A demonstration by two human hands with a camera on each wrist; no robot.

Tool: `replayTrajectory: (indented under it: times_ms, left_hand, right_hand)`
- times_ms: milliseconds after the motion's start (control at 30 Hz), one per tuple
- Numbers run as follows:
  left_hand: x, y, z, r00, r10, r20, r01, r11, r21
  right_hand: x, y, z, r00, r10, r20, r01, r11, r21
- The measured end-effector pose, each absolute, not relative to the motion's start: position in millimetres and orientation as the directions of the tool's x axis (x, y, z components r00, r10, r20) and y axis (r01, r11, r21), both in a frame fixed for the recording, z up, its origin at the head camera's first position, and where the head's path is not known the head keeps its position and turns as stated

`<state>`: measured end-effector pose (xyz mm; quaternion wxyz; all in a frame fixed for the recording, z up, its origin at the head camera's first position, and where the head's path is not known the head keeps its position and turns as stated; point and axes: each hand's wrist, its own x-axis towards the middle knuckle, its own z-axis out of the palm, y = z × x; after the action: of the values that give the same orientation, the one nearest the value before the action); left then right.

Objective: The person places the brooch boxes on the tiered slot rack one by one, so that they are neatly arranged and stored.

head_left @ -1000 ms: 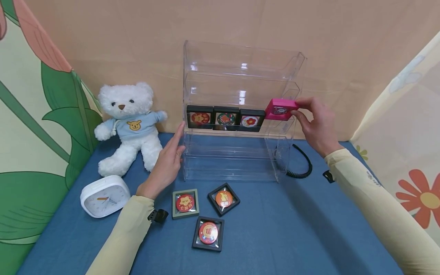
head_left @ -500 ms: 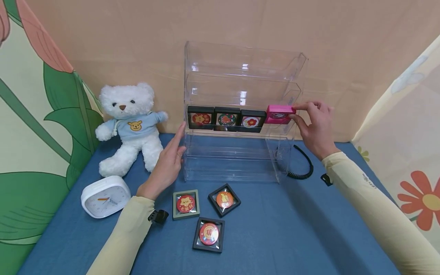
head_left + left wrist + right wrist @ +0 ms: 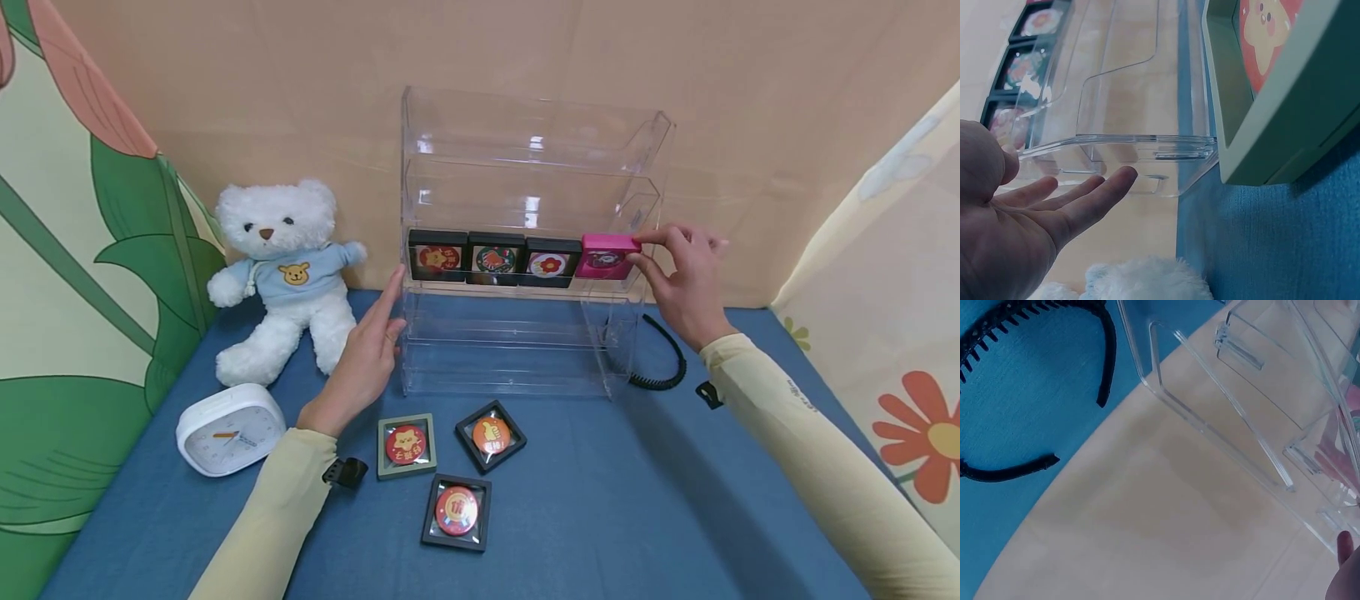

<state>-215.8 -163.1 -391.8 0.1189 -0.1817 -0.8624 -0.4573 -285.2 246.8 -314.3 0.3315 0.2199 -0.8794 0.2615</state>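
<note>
A clear tiered acrylic rack (image 3: pixel 510 367) stands at the back of the blue table. My right hand (image 3: pixel 686 283) pinches the right side of a pink square display case (image 3: pixel 606 257), which sits at the right end of a row on the rack's middle tier. Three black display cases (image 3: pixel 550 264) with round badges fill the row to its left. My left hand (image 3: pixel 360 358), fingers extended, is at the rack's left side; the left wrist view shows that palm (image 3: pixel 1016 250) beside the clear edge. Only a fingertip and part of my right hand (image 3: pixel 1344 575) show in the right wrist view.
In front of the rack lie a green-framed badge case (image 3: pixel 406 472) and two black-framed badge cases (image 3: pixel 490 437). A white teddy bear (image 3: pixel 277 250) and a white clock (image 3: pixel 231 431) are at the left. A black toothed headband (image 3: pixel 1110 356) lies right of the rack.
My right hand has lowered the pink display case from a tilted position into the middle tier, level beside the black ones. My left hand has stayed at the rack's side.
</note>
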Motion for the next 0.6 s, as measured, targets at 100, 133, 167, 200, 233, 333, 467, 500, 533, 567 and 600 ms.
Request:
replayTrajectory:
  times_ms: [100,133,167,200,233,333,467,500,533,567,600]
  left_hand:
    - [-215.9,-163.0,-391.7,-0.906,0.204,0.372,0.422,0.517,0.745]
    - [-215.9,-163.0,-391.8,-0.906,0.204,0.371,0.422,0.517,0.745]
    - [-215.8,-163.0,-391.8,-0.906,0.204,0.371,0.421,0.517,0.745]
    - [-215.7,-163.0,-391.9,-0.906,0.205,0.37,0.421,0.517,0.746]
    - [-215.7,-163.1,-392.0,-0.906,0.205,0.369,0.421,0.517,0.745]
    - [-215.4,-162.9,-391.7,-0.906,0.205,0.37,0.422,0.516,0.746]
    - [-215.5,-162.6,-391.2,-0.905,0.204,0.373,0.423,0.514,0.746]
    - [-215.7,-162.7,-391.4,-0.906,0.204,0.372,0.422,0.514,0.747]
    - [-215.8,-162.5,-391.6,-0.906,0.203,0.372,0.422,0.516,0.745]
    - [-216.0,-162.5,-392.0,-0.905,0.203,0.373,0.423,0.518,0.744]
    - [-216.2,-162.5,-392.4,-0.905,0.202,0.374,0.423,0.519,0.742]
  right_hand:
    - [-284.6,246.3,-314.4,-0.702,-0.213,0.68,-0.546,0.774,-0.321]
    - [-284.3,246.2,-314.5,-0.709,-0.215,0.672,-0.541,0.776,-0.323]
    - [-284.1,246.2,-314.7,-0.715,-0.218,0.664,-0.536,0.78,-0.322]
    - [-283.7,246.0,-314.8,-0.72,-0.221,0.658,-0.532,0.784,-0.319]
    - [-283.3,246.0,-314.8,-0.724,-0.225,0.651,-0.529,0.787,-0.316]
    - [-282.3,245.8,-314.6,-0.727,-0.242,0.643,-0.528,0.795,-0.299]
    - [-281.7,245.0,-313.4,-0.723,-0.264,0.639,-0.53,0.805,-0.268]
    - [-281.6,244.7,-313.2,-0.722,-0.271,0.636,-0.529,0.81,-0.255]
    - [-281.3,244.4,-313.0,-0.722,-0.279,0.633,-0.525,0.816,-0.24]
    - [-281.0,244.0,-312.7,-0.725,-0.286,0.627,-0.521,0.823,-0.228]
    - [-280.6,243.6,-312.4,-0.728,-0.293,0.62,-0.516,0.829,-0.214]
